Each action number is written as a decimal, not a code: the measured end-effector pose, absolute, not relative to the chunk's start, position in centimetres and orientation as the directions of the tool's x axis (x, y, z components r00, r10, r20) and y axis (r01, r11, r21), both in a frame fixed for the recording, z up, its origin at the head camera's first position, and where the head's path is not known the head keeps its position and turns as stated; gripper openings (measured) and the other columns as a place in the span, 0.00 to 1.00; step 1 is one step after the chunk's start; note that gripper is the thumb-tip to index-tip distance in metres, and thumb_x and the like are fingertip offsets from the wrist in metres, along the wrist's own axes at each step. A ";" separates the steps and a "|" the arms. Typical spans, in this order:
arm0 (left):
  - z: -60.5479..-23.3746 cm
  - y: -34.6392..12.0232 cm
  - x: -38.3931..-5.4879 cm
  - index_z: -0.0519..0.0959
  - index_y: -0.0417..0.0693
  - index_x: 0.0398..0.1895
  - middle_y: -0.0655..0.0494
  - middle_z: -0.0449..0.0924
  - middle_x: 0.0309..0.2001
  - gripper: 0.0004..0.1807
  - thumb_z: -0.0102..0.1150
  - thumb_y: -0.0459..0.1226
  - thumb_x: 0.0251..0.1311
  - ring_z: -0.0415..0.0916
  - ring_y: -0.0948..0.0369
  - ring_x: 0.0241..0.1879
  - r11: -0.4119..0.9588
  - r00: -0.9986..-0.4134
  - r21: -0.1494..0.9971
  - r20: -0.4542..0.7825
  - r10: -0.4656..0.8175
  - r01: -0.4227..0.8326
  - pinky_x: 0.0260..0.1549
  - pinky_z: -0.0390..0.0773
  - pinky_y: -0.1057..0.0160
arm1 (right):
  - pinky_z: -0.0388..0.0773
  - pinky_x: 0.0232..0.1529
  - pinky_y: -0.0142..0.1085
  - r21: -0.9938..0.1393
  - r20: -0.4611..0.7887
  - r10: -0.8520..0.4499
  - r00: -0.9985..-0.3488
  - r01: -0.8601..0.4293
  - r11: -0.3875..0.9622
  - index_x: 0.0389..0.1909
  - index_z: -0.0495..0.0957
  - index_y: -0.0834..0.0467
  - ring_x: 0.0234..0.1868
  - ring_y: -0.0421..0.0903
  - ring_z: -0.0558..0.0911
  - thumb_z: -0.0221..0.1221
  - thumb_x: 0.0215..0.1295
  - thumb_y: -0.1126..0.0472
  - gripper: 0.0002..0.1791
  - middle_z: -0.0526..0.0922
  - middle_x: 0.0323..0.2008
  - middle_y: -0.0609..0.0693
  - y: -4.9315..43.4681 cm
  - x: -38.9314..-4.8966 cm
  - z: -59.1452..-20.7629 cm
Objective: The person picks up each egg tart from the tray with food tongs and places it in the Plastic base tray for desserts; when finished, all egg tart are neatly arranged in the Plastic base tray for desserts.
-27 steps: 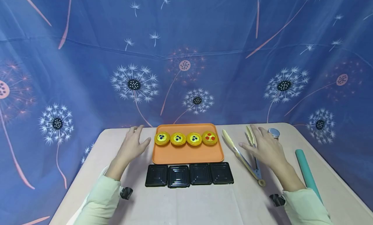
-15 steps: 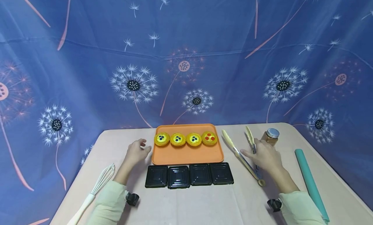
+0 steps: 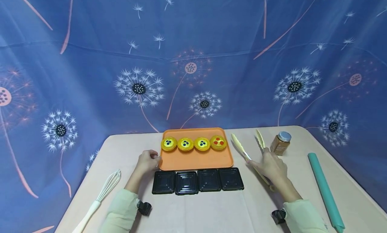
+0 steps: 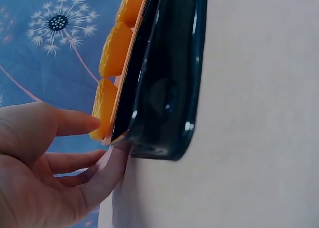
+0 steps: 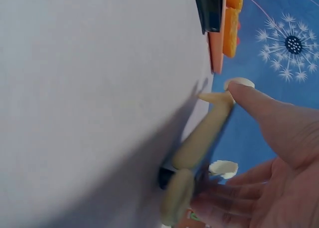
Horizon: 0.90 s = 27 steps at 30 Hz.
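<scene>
My left hand point(image 3: 147, 161) is at the left edge of the orange tray point(image 3: 196, 162), its thumb and loosely bent fingers apart. In the left wrist view its fingertips lie beside the tray's corner and the nearest tart point(image 4: 105, 107); firm contact cannot be made out. On the tray sit several egg tarts point(image 3: 185, 144) in a row, most with dark blue dots, the rightmost with red. My right hand point(image 3: 272, 166) grips the tongs point(image 3: 239, 145), thumb on one arm and fingers round the other. The tongs' cream tips are spread apart and point to the back.
Several black square lids or trays point(image 3: 186, 183) stand in a row before the orange tray. A silver-capped jar point(image 3: 280, 144) is behind my right hand, and a teal roll point(image 3: 326, 191) lies farther right. At the left lies a whisk point(image 3: 101, 196). A blue dandelion-print cloth point(image 3: 242, 75) hangs behind the table.
My left hand has moved right and down to the tray's edge, its fingers bending more. My right hand has come down onto the tongs and taken hold of them, uncovering the jar.
</scene>
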<state>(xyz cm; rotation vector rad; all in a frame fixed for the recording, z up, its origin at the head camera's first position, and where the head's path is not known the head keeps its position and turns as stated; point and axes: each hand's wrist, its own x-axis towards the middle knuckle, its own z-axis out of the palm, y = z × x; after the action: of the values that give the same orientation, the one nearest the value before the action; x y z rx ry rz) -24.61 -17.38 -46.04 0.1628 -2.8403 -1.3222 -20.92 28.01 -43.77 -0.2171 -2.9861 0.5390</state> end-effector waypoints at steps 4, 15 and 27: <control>-46.5 -17.2 -24.7 0.77 0.28 0.47 0.44 0.77 0.35 0.14 0.60 0.29 0.59 0.78 0.56 0.29 0.568 -0.995 0.817 -0.070 -0.069 -0.097 0.26 0.84 0.61 | 0.70 0.14 0.44 -0.373 0.073 0.194 -0.978 0.154 0.915 0.54 0.66 0.77 0.21 0.54 0.74 0.71 0.49 0.37 0.51 0.76 0.31 0.68 27.8 -20.9 -44.5; -46.6 -17.2 -24.7 0.77 0.27 0.46 0.44 0.77 0.35 0.16 0.63 0.23 0.53 0.78 0.58 0.25 0.526 -0.994 0.843 -0.078 -0.081 -0.109 0.24 0.85 0.62 | 0.68 0.12 0.40 -0.408 0.077 0.235 -0.969 0.184 0.894 0.52 0.67 0.78 0.19 0.52 0.72 0.73 0.48 0.40 0.49 0.75 0.28 0.65 27.4 -21.2 -45.0; -46.8 -16.8 -24.6 0.77 0.28 0.47 0.43 0.77 0.35 0.15 0.63 0.23 0.55 0.79 0.58 0.26 0.517 -0.989 0.845 -0.096 -0.109 -0.139 0.25 0.85 0.63 | 0.76 0.23 0.50 -0.470 0.168 0.143 -0.975 0.048 0.881 0.43 0.69 0.74 0.27 0.58 0.75 0.74 0.47 0.46 0.39 0.73 0.30 0.65 28.1 -21.4 -43.8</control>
<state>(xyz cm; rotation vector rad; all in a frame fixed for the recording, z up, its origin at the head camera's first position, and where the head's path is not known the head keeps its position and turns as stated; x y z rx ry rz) -24.56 -16.84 -46.80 0.2264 -2.7626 -1.5425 -21.38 28.10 -43.79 -0.1467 -2.8527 0.7047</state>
